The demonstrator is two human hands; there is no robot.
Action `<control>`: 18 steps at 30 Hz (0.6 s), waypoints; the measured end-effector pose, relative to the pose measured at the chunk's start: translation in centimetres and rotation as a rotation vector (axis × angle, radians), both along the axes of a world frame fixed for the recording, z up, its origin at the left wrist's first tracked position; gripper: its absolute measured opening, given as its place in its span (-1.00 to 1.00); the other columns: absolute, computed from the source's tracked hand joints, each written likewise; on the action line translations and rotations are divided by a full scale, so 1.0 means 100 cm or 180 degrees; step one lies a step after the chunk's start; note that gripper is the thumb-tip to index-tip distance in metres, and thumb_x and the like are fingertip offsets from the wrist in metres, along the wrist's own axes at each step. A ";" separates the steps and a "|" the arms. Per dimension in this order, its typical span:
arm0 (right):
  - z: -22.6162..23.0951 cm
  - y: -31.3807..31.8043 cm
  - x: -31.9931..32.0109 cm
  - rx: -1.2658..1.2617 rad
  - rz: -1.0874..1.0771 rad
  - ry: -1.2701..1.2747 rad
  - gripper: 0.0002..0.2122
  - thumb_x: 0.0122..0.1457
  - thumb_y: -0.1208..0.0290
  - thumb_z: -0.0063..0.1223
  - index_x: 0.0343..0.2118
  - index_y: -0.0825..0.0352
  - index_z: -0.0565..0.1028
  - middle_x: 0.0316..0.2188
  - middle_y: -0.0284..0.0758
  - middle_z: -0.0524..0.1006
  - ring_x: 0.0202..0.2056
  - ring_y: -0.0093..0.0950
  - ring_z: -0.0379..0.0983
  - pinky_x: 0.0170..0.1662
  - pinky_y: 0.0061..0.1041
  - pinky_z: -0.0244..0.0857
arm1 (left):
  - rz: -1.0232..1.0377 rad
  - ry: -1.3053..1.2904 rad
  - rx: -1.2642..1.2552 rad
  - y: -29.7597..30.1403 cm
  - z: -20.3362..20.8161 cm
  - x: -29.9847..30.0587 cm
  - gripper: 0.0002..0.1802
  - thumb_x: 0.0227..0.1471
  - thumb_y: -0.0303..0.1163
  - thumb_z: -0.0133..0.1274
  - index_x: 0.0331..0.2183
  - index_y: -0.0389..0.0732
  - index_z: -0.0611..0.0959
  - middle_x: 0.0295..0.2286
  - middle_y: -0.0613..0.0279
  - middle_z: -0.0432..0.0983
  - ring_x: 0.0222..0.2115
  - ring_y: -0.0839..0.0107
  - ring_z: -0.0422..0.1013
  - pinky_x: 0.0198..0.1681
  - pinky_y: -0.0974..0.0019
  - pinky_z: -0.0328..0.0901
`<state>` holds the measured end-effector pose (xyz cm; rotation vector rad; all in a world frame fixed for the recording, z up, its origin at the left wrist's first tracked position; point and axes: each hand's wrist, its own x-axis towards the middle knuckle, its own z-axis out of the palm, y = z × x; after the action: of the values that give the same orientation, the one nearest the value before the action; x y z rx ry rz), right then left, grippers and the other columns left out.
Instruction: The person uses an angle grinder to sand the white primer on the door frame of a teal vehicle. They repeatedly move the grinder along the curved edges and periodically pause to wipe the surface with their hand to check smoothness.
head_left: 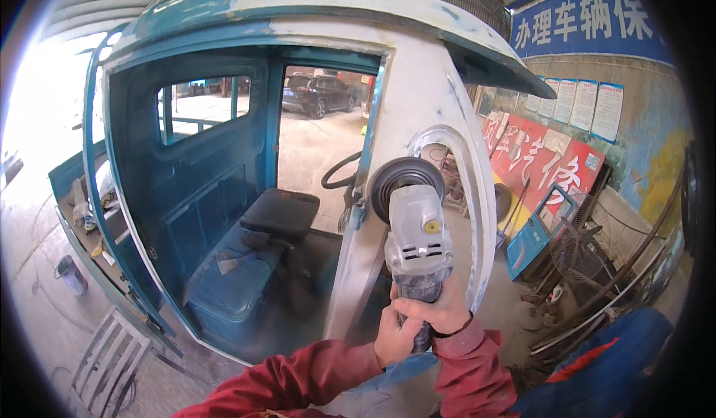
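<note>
Two hands (397, 334) (445, 310), gripping grinder (416, 228) — near cab pillar (405, 97)

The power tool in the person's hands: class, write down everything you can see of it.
The power tool has a pale grey, metal-looking head with a round yellow part and dark slots, and a dark grip at the near end. At its far end is a round black disc with ringed ridges. It points away, disc in front of the white cab pillar; whether they touch is unclear. The right hand and left hand clasp the grip.
</note>
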<state>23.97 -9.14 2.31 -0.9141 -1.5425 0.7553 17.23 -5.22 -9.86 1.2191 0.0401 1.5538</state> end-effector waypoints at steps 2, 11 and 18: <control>-0.001 0.000 0.000 0.0012 0.0037 0.0138 -0.58 -0.06 0.44 0.37 -0.10 0.45 0.54 -0.26 -0.32 0.60 -0.24 -0.55 0.48 -0.10 -0.49 0.36 | -0.0184 0.0230 0.0045 0.003 -0.003 -0.007 -0.37 0.16 0.01 0.10 -0.05 -0.41 0.56 -0.10 0.06 0.53 -0.04 0.32 0.41 0.08 0.21 0.27; 0.008 0.018 -0.018 0.0334 0.0430 0.0789 -0.61 0.00 0.47 0.33 -0.09 0.44 0.53 -0.22 -0.34 0.57 -0.21 -0.58 0.45 -0.10 -0.51 0.35 | 0.0037 0.1322 0.0137 0.019 0.032 -0.063 -0.32 0.17 -0.11 0.07 0.11 -0.46 0.39 0.01 0.06 0.44 0.04 0.33 0.32 0.16 0.25 0.18; 0.025 0.038 -0.035 0.0418 0.0716 0.0893 -0.61 -0.04 0.42 0.35 -0.14 0.45 0.53 -0.30 -0.33 0.58 -0.28 -0.57 0.46 -0.18 -0.52 0.36 | 0.0167 0.1451 0.0081 0.024 0.069 -0.093 -0.50 0.23 -0.06 -0.01 -0.15 -0.38 0.56 -0.33 0.28 0.54 -0.33 0.54 0.40 -0.29 0.41 0.30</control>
<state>20.48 -5.35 4.81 -0.5181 -1.4387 0.8903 7.93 -2.80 -2.94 1.5816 0.3517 1.2949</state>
